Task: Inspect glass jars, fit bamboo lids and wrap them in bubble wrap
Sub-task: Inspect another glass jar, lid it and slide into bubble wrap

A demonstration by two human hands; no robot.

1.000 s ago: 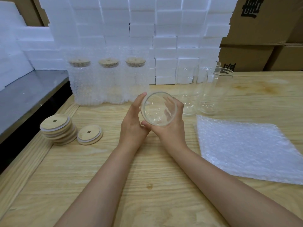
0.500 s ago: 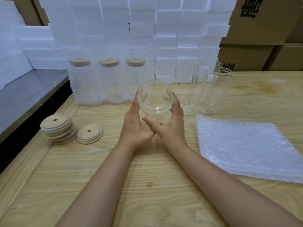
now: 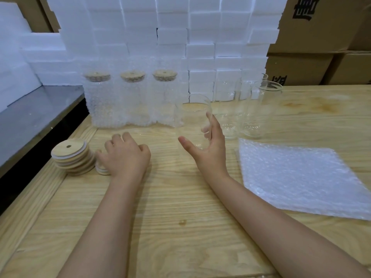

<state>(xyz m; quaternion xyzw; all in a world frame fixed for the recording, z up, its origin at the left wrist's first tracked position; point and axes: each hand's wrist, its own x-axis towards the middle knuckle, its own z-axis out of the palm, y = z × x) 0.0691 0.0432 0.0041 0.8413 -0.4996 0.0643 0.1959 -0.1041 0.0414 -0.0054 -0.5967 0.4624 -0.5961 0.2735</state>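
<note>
A clear glass jar [image 3: 192, 117] stands upright on the wooden table [image 3: 180, 197], mouth up and without a lid. My right hand [image 3: 210, 155] holds its lower side, thumb in front and fingers showing through the glass behind. My left hand [image 3: 126, 157] lies to the left over a single bamboo lid [image 3: 101, 170], with its fingers curled round it; most of that lid is hidden under the hand. A stack of several bamboo lids [image 3: 72, 157] sits just left of it. A flat sheet of bubble wrap [image 3: 297, 177] lies on the table to the right.
Three jars wrapped in bubble wrap [image 3: 130, 101] with bamboo lids stand in a row at the back. Bare glass jars [image 3: 259, 113] stand at the back right. White foam blocks [image 3: 200, 37] form a wall behind, with cardboard boxes [image 3: 321, 37] to the right. A dark metal surface [image 3: 30, 121] lies left.
The jar went from tilted in both hands, mouth toward me, to upright on the table. My left hand let go and moved left onto the single lid.
</note>
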